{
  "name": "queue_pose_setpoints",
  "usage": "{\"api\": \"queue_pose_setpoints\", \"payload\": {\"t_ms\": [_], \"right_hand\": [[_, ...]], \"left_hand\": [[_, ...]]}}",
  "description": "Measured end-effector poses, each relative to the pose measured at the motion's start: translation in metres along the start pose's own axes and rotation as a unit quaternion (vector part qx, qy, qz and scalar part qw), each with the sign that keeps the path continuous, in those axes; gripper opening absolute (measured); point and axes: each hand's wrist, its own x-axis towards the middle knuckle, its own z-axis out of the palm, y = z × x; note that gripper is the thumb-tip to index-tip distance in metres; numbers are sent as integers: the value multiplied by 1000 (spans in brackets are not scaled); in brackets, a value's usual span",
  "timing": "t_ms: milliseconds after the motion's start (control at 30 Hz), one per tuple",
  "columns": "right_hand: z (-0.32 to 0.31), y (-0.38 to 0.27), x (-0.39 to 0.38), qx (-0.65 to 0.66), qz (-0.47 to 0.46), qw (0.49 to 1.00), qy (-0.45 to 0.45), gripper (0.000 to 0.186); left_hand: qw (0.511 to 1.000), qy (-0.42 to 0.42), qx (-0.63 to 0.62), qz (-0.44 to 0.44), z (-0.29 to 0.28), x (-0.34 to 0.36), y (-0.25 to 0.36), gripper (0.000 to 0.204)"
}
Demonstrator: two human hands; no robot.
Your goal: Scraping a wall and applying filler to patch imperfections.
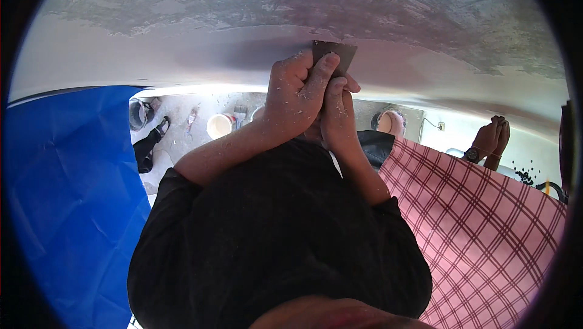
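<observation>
A dark, flat scraper (335, 54), wider at its far edge, is pressed against a plastered surface (261, 43) in front of me. My left hand (293, 95) grips it from the left, its thumb lying on the blade. From the right, my right hand (337, 107) closes around its lower part, thumb raised alongside; the handle is hidden by my fingers. Pale crumbs and dust cling to both hands and my left forearm. Beyond the scraper the surface is rough and patchy grey; nearer to me it is smooth and whitish.
A blue sheet (73, 195) hangs at left, a pink plaid sheet (473, 219) at right. Beyond lie a dark bucket (139, 114), a white bucket (220, 126) and a pinkish bucket (390, 121). Another person's hands (490, 139) touch the surface at right; someone's foot (163, 125) shows at left.
</observation>
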Motion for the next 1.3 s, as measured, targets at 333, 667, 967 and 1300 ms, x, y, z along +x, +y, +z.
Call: {"api": "queue_pose_setpoints", "payload": {"t_ms": [333,667,967,1300], "right_hand": [[-12,-18,-12,6,64,998,16,58],[-30,-49,-36,103,152,983,-5,67],[-35,-66,-44,128,169,977,16,69],[-31,-65,-42,129,128,983,26,64]], "left_hand": [[998,-44,22,-29,11,5,5,34],[994,-83,1,-78,41,7,3,35],[989,-108,-4,-97,60,12,7,36],[977,-113,-69,-165,56,16,17,36]]}}
